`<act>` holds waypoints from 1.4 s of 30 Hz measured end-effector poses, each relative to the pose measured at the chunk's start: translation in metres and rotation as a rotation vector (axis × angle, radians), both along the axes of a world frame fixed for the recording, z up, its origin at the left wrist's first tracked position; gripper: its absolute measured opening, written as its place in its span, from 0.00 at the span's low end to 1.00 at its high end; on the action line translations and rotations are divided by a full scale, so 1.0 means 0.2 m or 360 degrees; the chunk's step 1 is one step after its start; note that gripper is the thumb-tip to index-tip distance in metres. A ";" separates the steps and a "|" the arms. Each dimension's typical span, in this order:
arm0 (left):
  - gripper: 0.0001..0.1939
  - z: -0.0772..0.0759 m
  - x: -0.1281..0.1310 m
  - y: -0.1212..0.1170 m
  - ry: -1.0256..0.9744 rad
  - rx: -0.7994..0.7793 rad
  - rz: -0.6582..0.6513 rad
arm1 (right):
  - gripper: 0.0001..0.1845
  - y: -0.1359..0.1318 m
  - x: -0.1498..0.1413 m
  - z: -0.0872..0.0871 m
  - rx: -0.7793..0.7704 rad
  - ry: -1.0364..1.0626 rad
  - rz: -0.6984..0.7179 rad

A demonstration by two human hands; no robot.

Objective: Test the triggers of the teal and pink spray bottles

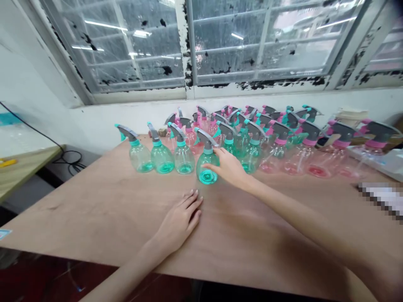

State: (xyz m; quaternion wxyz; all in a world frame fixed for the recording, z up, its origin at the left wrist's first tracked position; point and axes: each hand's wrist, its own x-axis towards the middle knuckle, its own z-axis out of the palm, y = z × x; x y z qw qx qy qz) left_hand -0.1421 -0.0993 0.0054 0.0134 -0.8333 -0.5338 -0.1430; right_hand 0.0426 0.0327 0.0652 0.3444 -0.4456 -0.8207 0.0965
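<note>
Brown wooden tabletop [94,218] takes up most of the view, running from the near edge to the wall. Closest in, the left hand [181,220] lies palm-down on the wood, fingers loosely spread, holding nothing. Just beyond it, the right hand [233,168] has its thumb and fingers around a green spray bottle [207,161], upright, a touch nearer than its neighbours. Can't tell whether its base is on the wood or slightly lifted.

As for progress, I'd call it partway at best. Three more green bottles [162,159] stand side by side to the left of the held one, and the front row carries on to the right with another green one and then pink bottles [319,161]. Every one I can make out up front has its trigger head on, so the fitting looks done, imo. What's left: the held one hasn't been let go yet. No way to say from one shot which of the others have been handled.

Behind them there's a crowded cluster of pink and green trigger heads [220,113], too overlapped to count. Past that, white wall [126,111] and a grimy window [264,42] with peeling paint.
</note>
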 end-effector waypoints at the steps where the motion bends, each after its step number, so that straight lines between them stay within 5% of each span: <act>1: 0.20 0.00 0.00 0.00 0.0005 0.0001 0.0002 | 0.29 0.02 -0.01 0.01 -0.0003 -0.0006 -0.0016; 15: 0.21 -0.04 -0.03 0.03 0.0102 0.0167 -0.0050 | 0.36 0.16 -0.12 0.03 -0.0016 -0.0065 -0.0138; 20: 0.20 -0.04 -0.03 0.03 0.0098 0.0185 -0.0043 | 0.24 0.08 0.03 -0.02 0.0192 0.0097 -0.0068; 22: 0.21 -0.05 -0.03 0.03 0.0099 0.0182 -0.0041 | 0.16 0.07 0.12 -0.04 0.0291 0.0149 -0.0145; 25: 0.21 -0.05 -0.03 0.03 0.0085 0.0173 -0.0037 | 0.18 0.10 0.22 -0.03 0.0345 0.0146 -0.0365; 32: 0.20 -0.04 -0.02 0.02 0.0040 0.0170 -0.0033 | 0.40 0.24 0.17 0.02 -0.0022 -0.0027 -0.0492; 42: 0.20 -0.04 -0.03 0.02 0.0022 0.0153 -0.0023 | 0.33 0.18 0.14 0.06 -0.0151 -0.0213 -0.0579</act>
